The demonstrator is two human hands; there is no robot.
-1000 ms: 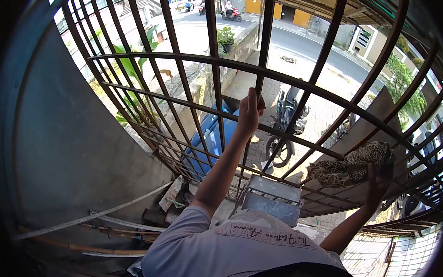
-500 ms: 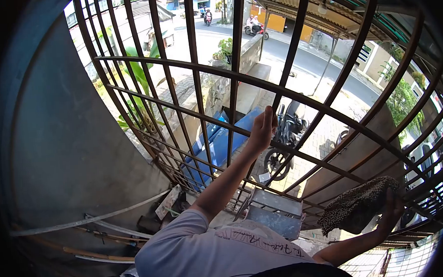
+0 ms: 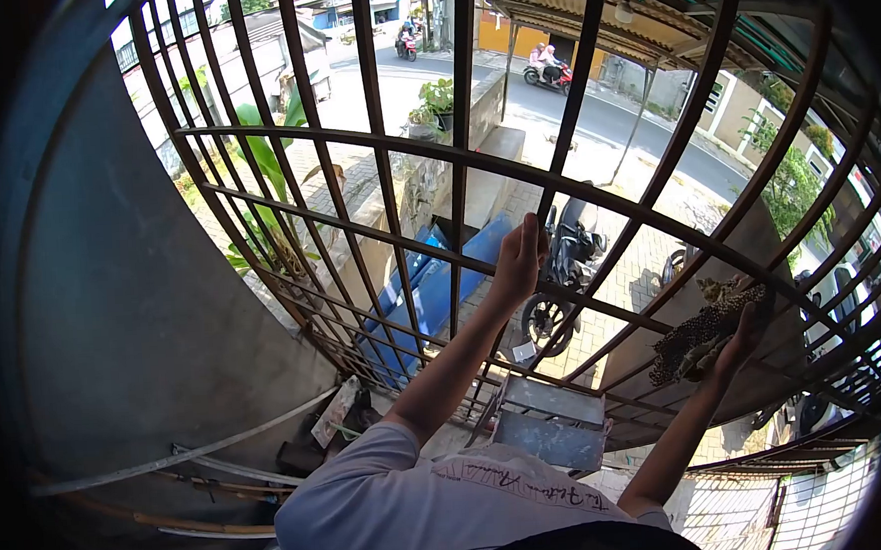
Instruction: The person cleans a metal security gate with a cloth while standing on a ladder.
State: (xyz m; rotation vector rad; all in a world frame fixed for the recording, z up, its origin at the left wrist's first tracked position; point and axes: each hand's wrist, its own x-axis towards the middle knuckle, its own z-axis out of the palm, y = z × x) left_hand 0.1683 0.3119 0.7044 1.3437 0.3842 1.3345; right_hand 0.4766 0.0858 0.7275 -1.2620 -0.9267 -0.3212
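Observation:
A dark metal grille of long bars point(image 3: 414, 147) stretches across the view in front of me. My left hand point(image 3: 522, 263) is closed around one of its upright bars near the middle, with the arm stretched out. At the right, my right hand point(image 3: 745, 337) grips a dark cloth with a light speckled pattern point(image 3: 691, 337). The cloth is bunched and lies against or very close to the bars; exact contact is hard to tell. Part of the right hand's fingers is hidden by cloth and shadow.
Below me stands a worn metal stepped stand point(image 3: 549, 437). Poles point(image 3: 220, 444) lean by the grey wall point(image 3: 152, 290) at left. Beyond the grille are a parked motorcycle point(image 3: 552, 319), blue panels point(image 3: 442, 295), plants point(image 3: 436, 98) and a road with riders on a red motorbike point(image 3: 550, 75).
My right hand has moved up and slightly left with the cloth, which is now bunched differently. The left hand keeps its hold on the bar. Outside, the motorbikes have moved along the road.

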